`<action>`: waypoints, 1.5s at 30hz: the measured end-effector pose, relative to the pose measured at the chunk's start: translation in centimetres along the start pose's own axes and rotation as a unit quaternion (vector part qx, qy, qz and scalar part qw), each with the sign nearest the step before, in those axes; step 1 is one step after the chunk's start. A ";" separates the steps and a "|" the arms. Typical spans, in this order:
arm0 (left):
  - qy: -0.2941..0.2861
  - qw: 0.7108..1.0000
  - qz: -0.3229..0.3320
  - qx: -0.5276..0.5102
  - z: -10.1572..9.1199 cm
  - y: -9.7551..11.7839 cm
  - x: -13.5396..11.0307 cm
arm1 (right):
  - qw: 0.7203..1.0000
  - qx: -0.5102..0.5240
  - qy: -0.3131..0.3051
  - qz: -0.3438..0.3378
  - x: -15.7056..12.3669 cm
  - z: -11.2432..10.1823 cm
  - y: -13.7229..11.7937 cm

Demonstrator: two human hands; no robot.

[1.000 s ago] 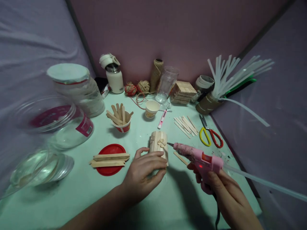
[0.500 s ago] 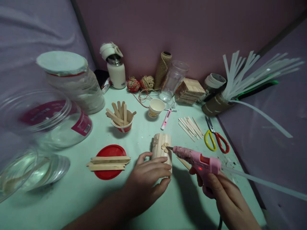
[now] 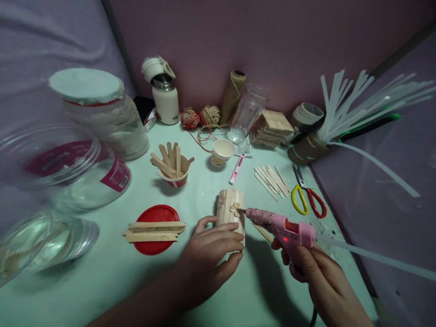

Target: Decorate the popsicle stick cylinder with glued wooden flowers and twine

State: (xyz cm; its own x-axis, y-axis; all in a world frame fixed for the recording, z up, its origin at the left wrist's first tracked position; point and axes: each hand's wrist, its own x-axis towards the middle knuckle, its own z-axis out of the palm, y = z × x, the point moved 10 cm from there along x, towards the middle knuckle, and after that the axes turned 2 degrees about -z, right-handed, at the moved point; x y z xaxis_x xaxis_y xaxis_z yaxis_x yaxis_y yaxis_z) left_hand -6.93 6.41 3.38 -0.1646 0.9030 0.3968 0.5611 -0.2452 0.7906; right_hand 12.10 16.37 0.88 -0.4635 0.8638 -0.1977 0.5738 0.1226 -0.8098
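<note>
My left hand point(image 3: 207, 252) is wrapped round the near end of a small cylinder clad in wooden craft sticks point(image 3: 230, 206), which lies on the pale green table point(image 3: 102, 277). Small wooden petal shapes point(image 3: 234, 208) sit on its side. My right hand point(image 3: 318, 277) grips a pink hot glue gun point(image 3: 282, 227) with a red light on. Its nozzle tip touches the petal shapes. A clear glue stick point(image 3: 374, 259) juts out of the gun's back to the right.
A red lid point(image 3: 155, 215) bearing flat sticks lies to the left. Behind stand a paper cup of sticks point(image 3: 173, 170), an empty paper cup point(image 3: 221, 152), scissors point(image 3: 308, 197), loose sticks point(image 3: 270, 179), twine spools, a flask, glass jars point(image 3: 68, 168) and a holder of glue sticks point(image 3: 308, 147).
The glue gun's nozzle moved left from a small gap to touch the petal shapes on the cylinder. The camera shifted slightly; my left hand kept its hold.
</note>
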 end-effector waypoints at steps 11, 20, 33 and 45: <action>0.034 0.999 0.039 0.011 -0.6 0.9 0.0 | 1.000 -0.003 -0.002 -0.004 0.0 0.1 -0.4; 0.037 0.998 0.045 0.007 -0.7 1.1 0.0 | 1.000 0.000 0.005 -0.005 0.1 0.0 0.0; 0.043 0.998 0.053 0.005 -0.7 1.0 -0.2 | 0.992 -0.094 0.022 -0.083 0.2 -1.0 -5.4; 0.043 0.997 0.064 -0.008 -0.7 0.8 -0.2 | 0.994 -0.058 0.051 -0.072 0.1 -1.0 -5.6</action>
State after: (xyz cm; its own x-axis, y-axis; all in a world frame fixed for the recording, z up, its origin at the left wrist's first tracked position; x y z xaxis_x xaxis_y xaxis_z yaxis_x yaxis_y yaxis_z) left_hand -6.96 5.78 4.26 -0.1620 0.8307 0.5327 0.5684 -0.3627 0.7385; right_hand 9.51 16.23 5.93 -0.4788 0.8776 -0.0236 0.5831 0.2978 -0.7558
